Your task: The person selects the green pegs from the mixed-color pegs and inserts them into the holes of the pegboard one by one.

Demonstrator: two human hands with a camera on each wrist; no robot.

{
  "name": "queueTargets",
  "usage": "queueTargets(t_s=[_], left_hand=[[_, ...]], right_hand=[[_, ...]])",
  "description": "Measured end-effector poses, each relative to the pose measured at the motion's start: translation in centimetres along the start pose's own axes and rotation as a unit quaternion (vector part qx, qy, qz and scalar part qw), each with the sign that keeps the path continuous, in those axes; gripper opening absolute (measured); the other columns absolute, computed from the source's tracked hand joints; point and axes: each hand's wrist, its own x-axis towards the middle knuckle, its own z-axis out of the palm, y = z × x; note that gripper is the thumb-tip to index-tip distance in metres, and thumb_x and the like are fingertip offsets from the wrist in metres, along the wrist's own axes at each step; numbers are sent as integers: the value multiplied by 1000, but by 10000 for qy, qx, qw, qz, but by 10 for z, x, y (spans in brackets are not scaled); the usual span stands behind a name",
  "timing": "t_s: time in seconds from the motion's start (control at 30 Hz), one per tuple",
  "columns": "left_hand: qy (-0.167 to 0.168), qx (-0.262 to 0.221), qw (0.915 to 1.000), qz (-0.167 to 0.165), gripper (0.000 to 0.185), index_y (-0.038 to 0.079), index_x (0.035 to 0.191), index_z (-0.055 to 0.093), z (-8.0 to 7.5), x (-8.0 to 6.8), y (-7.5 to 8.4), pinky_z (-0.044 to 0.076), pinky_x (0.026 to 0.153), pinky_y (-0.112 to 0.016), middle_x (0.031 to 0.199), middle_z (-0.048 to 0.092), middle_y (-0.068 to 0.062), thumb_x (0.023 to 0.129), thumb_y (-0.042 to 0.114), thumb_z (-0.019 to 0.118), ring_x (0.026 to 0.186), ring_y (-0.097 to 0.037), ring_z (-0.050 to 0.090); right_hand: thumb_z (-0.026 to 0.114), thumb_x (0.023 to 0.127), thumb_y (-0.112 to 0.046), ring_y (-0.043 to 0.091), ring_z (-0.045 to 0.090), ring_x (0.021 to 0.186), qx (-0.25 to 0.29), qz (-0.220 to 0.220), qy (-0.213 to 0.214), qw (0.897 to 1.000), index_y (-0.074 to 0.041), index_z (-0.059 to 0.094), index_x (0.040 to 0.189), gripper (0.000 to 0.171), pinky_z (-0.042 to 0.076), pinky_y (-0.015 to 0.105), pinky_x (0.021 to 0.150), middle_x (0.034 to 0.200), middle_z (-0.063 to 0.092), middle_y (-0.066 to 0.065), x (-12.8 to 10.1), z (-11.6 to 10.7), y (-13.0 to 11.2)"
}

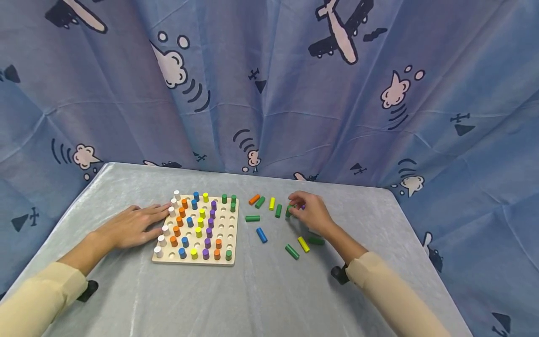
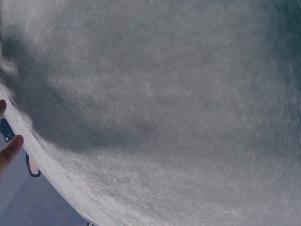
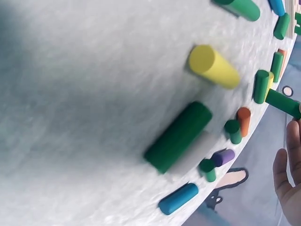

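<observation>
A pale wooden pegboard [image 1: 225, 241] lies on the table, with rows of white, orange, blue, yellow, purple and green pegs standing in its holes. My left hand [image 1: 130, 227] rests at the board's left edge, fingers extended; in the left wrist view only fingertips [image 2: 11, 149] show. To the right of the board, my right hand [image 1: 312, 214] pinches a green peg [image 3: 281, 102] between thumb and fingers. Loose pegs lie around it: a yellow peg [image 1: 303, 244], a green peg [image 1: 292, 252] and another green peg [image 1: 316, 240] beneath the wrist.
Between board and right hand lie a blue peg [image 1: 262, 235], an orange peg [image 1: 254, 199], a yellow peg [image 1: 272, 203] and several green ones. A purple peg [image 3: 223, 157] and a white peg [image 3: 193, 153] show in the right wrist view. A patterned curtain [image 1: 269, 93] hangs behind the table.
</observation>
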Motion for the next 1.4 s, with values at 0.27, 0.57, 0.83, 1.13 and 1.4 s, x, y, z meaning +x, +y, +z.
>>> queueTargets(t_s=[0.27,0.57,0.83,1.13,1.4], left_hand=[[-60,-25,10000,-30,60,1,146,48,0,0,0,40,98,-65,156,40,-14,101,40,53,135,-42,45],[-26,-18,10000,-6,58,0,146,48,0,0,0,41,97,-64,155,40,-14,101,37,54,135,-41,46],[3,16,10000,6,58,0,145,49,1,0,0,41,96,-64,155,41,-14,101,37,54,135,-40,46],[144,65,9999,70,58,0,144,51,2,0,-1,42,95,-64,154,42,-15,100,37,56,133,-40,48],[74,64,9999,24,58,1,145,49,1,-2,0,41,96,-64,154,41,-14,101,38,54,134,-39,47]], right_hand=[[76,86,-4,19,66,83,72,-164,-259,9995,-1,70,113,28,55,37,74,96,74,10,10,8,-19],[76,87,-7,16,66,82,17,-373,-271,9989,-6,70,111,24,53,32,69,94,74,5,23,19,-42],[76,87,-8,15,64,83,121,-246,-324,9991,-6,71,111,25,54,30,72,97,74,5,34,30,-62],[77,87,-10,13,66,82,155,-571,-167,9981,-7,71,107,22,53,32,73,93,74,1,42,44,-77],[76,88,-10,15,66,86,392,-688,-153,9967,-7,71,107,20,55,35,78,96,74,3,47,55,-89]])
